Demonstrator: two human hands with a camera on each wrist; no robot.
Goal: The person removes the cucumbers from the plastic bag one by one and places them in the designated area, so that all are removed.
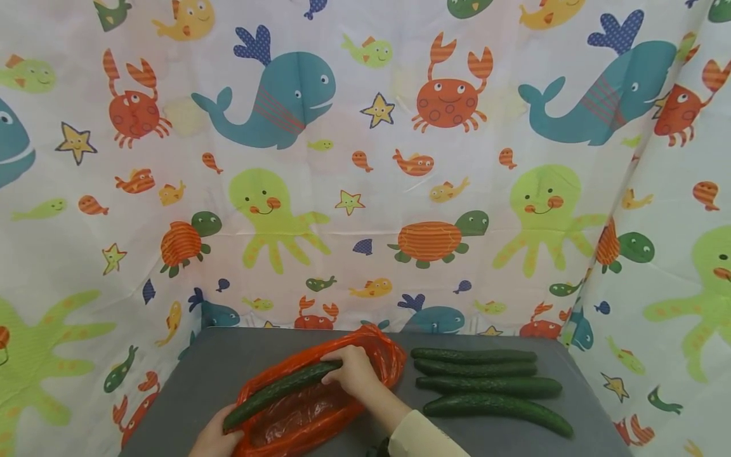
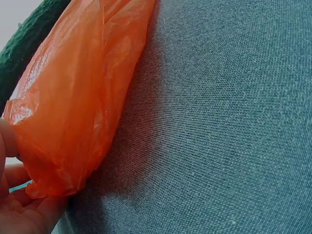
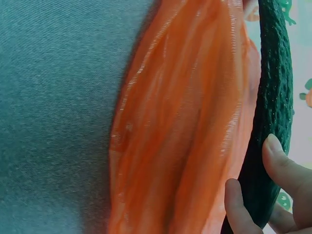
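Observation:
In the head view, my right hand (image 1: 355, 374) grips the far end of a long dark green cucumber (image 1: 285, 388), thumb and fingers on its sides. The cucumber slants above the opening of an orange plastic bag (image 1: 325, 431), which lies spread and gaping on the table. My left hand (image 1: 216, 437) is at the bag's near left end, where the cucumber's other end overlaps it. Seen from the left wrist, the left fingers (image 2: 41, 207) pinch the gathered bag corner. The right wrist view shows the right thumb (image 3: 275, 148) pressed on the cucumber, beside the bag's wall.
Several more cucumbers (image 1: 476, 385) lie side by side in a row on the grey table (image 1: 274, 343), right of the bag. Behind and to both sides hangs a white curtain (image 1: 365, 254) printed with sea animals. A pale sleeve (image 1: 425, 438) covers the right forearm.

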